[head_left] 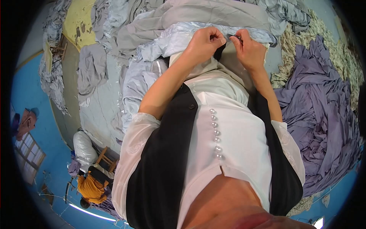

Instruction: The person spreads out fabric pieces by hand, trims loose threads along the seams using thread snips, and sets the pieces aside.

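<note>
My left hand [206,44] is closed in a pinch above my lap, its thumb and forefinger pressed together. Close beside it, my right hand [249,49] has its fingers curled round a small dark object [237,37], too small to name. Only a narrow gap separates the two sets of fingertips. Whatever the left fingertips pinch is too fine to make out. A pale blue-grey cloth [175,34] lies bunched just beyond both hands and along my left side. Under the hands, a dark strip [220,52] hangs over my light trousers [234,59].
Grey fabric [213,13] is heaped ahead. Purple fabric [316,107] piles up on the right, beside mottled beige cloth [301,38]. To the left lie a grey cloth [92,68] and a yellow sheet [79,23]. A person in orange [91,189] is near a wooden stool [105,160].
</note>
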`<state>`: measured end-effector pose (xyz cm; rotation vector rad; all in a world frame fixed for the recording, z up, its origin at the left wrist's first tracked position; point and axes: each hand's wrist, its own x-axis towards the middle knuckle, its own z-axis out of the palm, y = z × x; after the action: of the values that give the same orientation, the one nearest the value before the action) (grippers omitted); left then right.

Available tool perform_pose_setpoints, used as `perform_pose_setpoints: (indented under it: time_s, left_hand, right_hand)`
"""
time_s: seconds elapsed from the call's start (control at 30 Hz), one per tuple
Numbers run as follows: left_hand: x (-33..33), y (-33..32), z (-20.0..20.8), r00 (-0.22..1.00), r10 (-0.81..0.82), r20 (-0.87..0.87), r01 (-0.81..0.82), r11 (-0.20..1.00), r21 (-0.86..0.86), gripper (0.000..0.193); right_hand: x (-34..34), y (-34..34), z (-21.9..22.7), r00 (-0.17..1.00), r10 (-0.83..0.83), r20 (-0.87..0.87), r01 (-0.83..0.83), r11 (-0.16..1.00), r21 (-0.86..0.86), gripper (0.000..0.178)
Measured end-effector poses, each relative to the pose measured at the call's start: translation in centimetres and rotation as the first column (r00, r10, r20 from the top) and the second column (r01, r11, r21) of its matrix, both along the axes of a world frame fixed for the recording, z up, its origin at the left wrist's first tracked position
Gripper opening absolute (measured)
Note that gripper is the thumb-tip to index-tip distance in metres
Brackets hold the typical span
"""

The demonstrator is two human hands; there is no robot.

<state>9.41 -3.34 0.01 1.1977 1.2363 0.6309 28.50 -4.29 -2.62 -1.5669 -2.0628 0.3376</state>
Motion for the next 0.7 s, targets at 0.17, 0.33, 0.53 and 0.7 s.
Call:
perform_pose_setpoints:
  time_s: [0.17,0.33,0.53,0.7]
  left_hand:
    - [-2.3,-1.6,1.1,0.845,-0.5,-0.19,0.534,0.763,0.364,0.012]
    - [-9.0,-0.4,3.1,0.903,-0.17,-0.394,0.287,0.922,0.261,0.027]
    - [-16.3,1.5,-11.3,0.88,-0.144,-0.453,0.318,0.887,0.335,0.053]
    - [-21.9,2.0,-11.0,0.635,-0.071,-0.769,0.304,0.938,0.165,0.036]
  right_hand:
    - [1.2,-0.2,1.5,0.99,0.142,-0.021,-0.143,0.953,-0.268,0.022]
    - [6.1,1.9,4.9,0.941,-0.036,-0.335,-0.183,0.781,-0.597,0.028]
    - [4.6,5.7,-0.1,0.856,0.082,-0.511,-0.317,0.864,-0.391,0.031]
    - [7.2,8.8,2.7,0.947,0.265,-0.18,-0.319,0.719,-0.618,0.029]
